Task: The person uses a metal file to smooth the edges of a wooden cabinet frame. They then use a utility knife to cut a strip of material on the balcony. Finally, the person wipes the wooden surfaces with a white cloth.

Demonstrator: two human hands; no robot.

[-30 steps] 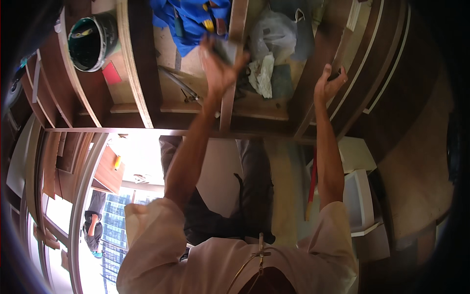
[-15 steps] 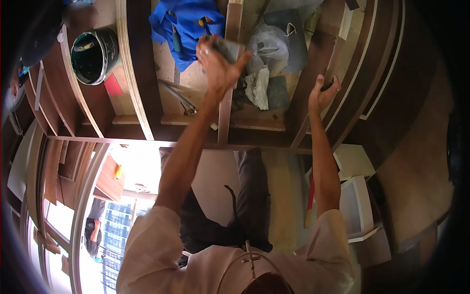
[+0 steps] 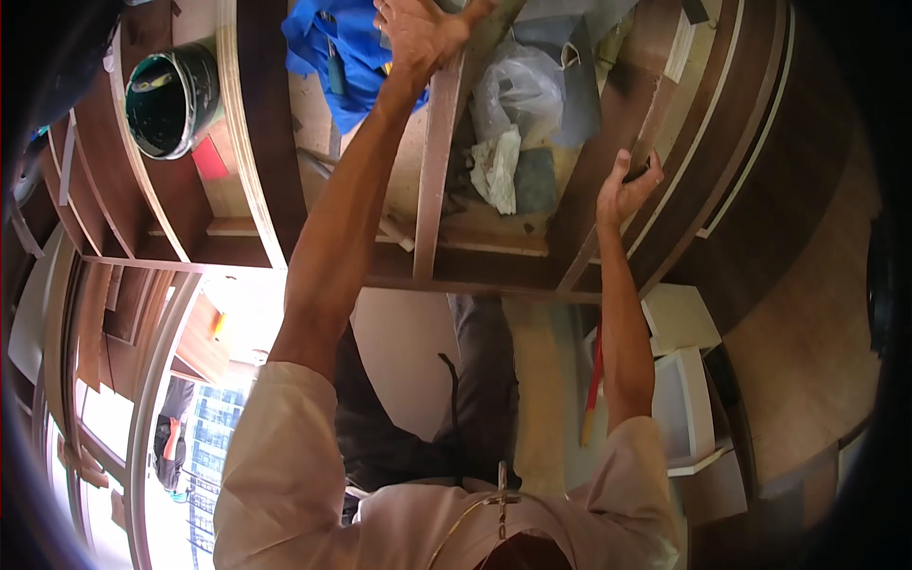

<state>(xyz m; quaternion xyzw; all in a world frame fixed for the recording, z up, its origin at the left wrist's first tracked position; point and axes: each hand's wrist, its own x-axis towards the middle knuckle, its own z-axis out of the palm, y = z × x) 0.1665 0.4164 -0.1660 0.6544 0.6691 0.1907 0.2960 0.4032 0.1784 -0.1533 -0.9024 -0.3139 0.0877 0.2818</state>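
My left hand [image 3: 423, 36] is at the top edge of the view, over the narrow edge of an upright brown divider [image 3: 435, 180]. Its fingers are curled and its thumb points right; the grey block seen in it earlier is mostly hidden now. To the right, my right hand [image 3: 629, 195] straddles the edge of a brown board [image 3: 622, 123], thumb on one side and fingers on the other. A blue cloth [image 3: 356, 71] with a screwdriver [image 3: 335, 74] on it lies beside my left hand. Right of the divider are a clear plastic bag [image 3: 521, 90] and a crumpled white paper [image 3: 496, 171].
A dark paint bucket [image 3: 174, 104] stands in a left compartment, near a red piece [image 3: 210, 159]. Grey sheets [image 3: 538, 180] lie beside the paper. White drawer-like boxes [image 3: 686, 404] and a red-and-yellow stick [image 3: 592, 389] are at lower right. Another person [image 3: 171, 442] is beyond the bright opening.
My left hand has moved away from me along the divider, to the top edge of the view. My right hand stays at the board's edge. The view has shifted slightly.
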